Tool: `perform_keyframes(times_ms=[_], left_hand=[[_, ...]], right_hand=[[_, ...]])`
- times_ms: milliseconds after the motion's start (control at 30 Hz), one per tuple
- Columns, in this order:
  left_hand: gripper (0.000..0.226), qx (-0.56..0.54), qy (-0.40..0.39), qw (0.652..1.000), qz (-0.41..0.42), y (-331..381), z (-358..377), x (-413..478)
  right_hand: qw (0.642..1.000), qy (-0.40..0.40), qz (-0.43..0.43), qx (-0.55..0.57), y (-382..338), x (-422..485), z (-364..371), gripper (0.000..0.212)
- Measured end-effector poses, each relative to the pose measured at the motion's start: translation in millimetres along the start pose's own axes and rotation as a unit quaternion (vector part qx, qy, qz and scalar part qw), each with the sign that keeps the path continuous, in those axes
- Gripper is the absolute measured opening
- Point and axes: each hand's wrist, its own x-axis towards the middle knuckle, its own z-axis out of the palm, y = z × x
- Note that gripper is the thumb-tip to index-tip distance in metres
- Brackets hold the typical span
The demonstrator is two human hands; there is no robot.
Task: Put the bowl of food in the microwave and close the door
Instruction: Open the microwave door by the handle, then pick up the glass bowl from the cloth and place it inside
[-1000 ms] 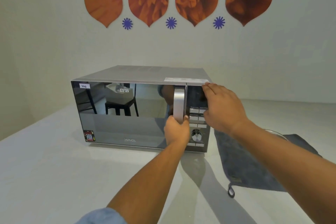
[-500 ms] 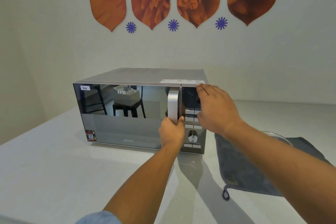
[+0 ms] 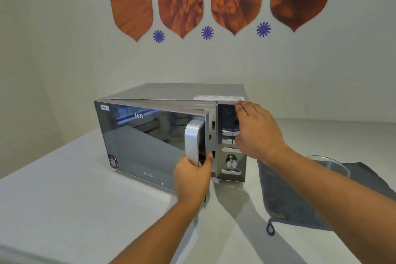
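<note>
Left hand [image 3: 192, 178] closed around lower end of door handle [image 3: 192, 143]; microwave [image 3: 171, 135] door [image 3: 150, 141] ajar, swung partway out. Right hand [image 3: 257, 133] flat, fingers extended, pressed on control panel [image 3: 230, 156] top corner, holding nothing. Glass bowl [image 3: 334, 165] at 3 o'clock of microwave, on grey cloth [image 3: 289, 199], mostly hidden by right forearm; contents not visible.

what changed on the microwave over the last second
The mirrored microwave door has swung out from shut to partly open, its right edge pulled toward the person by the left hand gripping the silver vertical handle. The right hand stays braced on the control panel. The clear glass bowl remains on the grey cloth, untouched.
</note>
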Motion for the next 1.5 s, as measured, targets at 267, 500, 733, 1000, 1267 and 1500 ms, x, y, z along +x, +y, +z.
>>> perform_keyframes(times_ms=[267, 500, 733, 1000, 1267, 1500], left_hand=[[0.070, -0.015, 0.105, 0.992, 0.071, -31, -157, -49], [0.082, -0.060, 0.138, 0.987, 0.064, -41, -237, -53], [0.061, 0.000, 0.212, 0.973, 0.090, -42, -245, -61], [0.052, 0.122, 0.254, 0.843, 0.459, -28, -200, -92], [0.033, 0.275, -0.160, 0.911, 0.263, -55, -93, -77], [0.057, 0.347, -0.303, 0.867, 0.192, -98, -60, -65]], right_hand=[[1.000, 0.011, -0.004, -0.004, -1, 2, 5, 0.083], [1.000, 0.025, -0.011, 0.009, -5, 3, 10, 0.084], [0.999, 0.042, -0.002, 0.013, -2, 6, 15, 0.085], [0.990, 0.056, 0.023, 0.127, -16, -29, 15, 0.085], [0.957, -0.124, 0.059, 0.256, -55, -166, 71, 0.062], [0.939, -0.212, 0.057, 0.266, -51, -205, 91, 0.055]])
